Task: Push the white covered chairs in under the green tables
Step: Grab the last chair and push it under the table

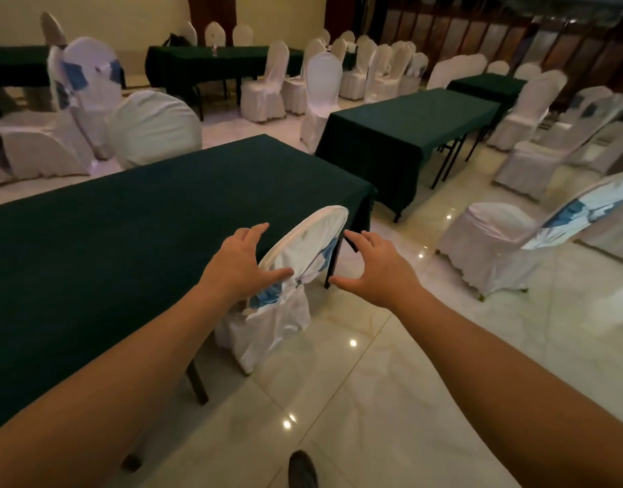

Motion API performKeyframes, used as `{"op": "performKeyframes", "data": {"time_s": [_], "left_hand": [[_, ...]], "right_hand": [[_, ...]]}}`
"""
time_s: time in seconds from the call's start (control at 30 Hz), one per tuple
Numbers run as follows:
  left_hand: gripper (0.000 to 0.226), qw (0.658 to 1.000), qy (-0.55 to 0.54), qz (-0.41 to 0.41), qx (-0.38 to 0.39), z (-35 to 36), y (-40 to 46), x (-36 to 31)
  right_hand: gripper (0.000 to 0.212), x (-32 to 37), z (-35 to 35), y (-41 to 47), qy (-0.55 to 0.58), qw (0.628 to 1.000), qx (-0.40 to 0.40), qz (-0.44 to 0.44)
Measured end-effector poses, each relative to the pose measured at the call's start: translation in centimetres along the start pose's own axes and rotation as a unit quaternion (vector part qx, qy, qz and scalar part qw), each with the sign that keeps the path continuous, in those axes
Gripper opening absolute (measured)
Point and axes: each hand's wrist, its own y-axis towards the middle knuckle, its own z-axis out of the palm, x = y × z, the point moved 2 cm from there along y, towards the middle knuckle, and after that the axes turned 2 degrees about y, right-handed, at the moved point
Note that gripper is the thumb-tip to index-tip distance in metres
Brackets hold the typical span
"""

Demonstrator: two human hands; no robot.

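At the centre of the frame, a chair in a white fabric cover with a pale blue sash tied behind its rounded back [304, 248] is seen tucked against the long edge of a rectangular worktop draped in dark green cloth [127, 220]; its seat is hidden beneath the cloth, and only the back and skirt are shown. The left hand [237, 264] is held at the left side of the chair back, its grip spread, with the thumb lying at or on the fabric near the sash knot; actual contact cannot be told. The right hand [376, 267] is held just to the right of the chair back, apart from it, its grip likewise spread and curved, enclosing nothing. Both bare forearms are extended from the lower corners of the frame.

A second green-draped worktop [408, 132] is shown at centre right. A further white-covered, blue-sashed chair [507, 241] is seen at the right, standing well clear of any worktop on the glossy pale tiled floor [373, 399]. Rows of white-covered chairs [373, 68] are visible along the upper part of the frame. The toe of a dark shoe [302, 470] is seen at the bottom edge.
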Motion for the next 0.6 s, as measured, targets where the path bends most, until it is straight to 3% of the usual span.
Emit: {"op": "performKeyframes", "data": {"time_s": [0.33,0.6], "left_hand": [[0.102,0.993,-0.013,-0.099,0.065,9.8,16.1,-0.7],[0.1,0.983,0.009,-0.173,0.066,12.9,20.5,0.2]], "right_hand": [[0.098,-9.6,5.2,20.6,-0.021,0.996,0.073,-0.039],[0.102,-12.6,9.9,31.9,-0.059,0.975,0.167,-0.131]]}}
